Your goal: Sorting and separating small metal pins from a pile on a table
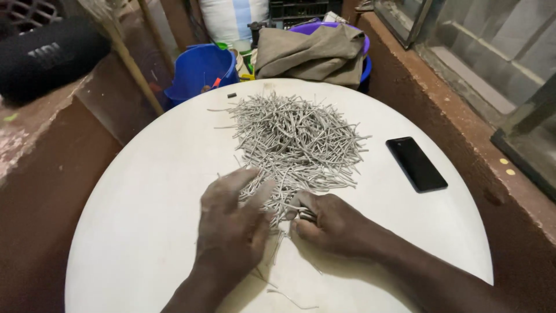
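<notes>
We see left hand (231, 223) flat, fingers spread on near edge of rods (295, 139); right hand (327, 223) pinching few; pile lies ahead on worktop (145, 197).

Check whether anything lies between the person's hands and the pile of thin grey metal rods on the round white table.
Nothing visible does. The left hand lies flat on the near edge of the pile of thin grey metal rods, and the right hand pinches a few rods there. The black phone lies apart on the round white table.
</notes>
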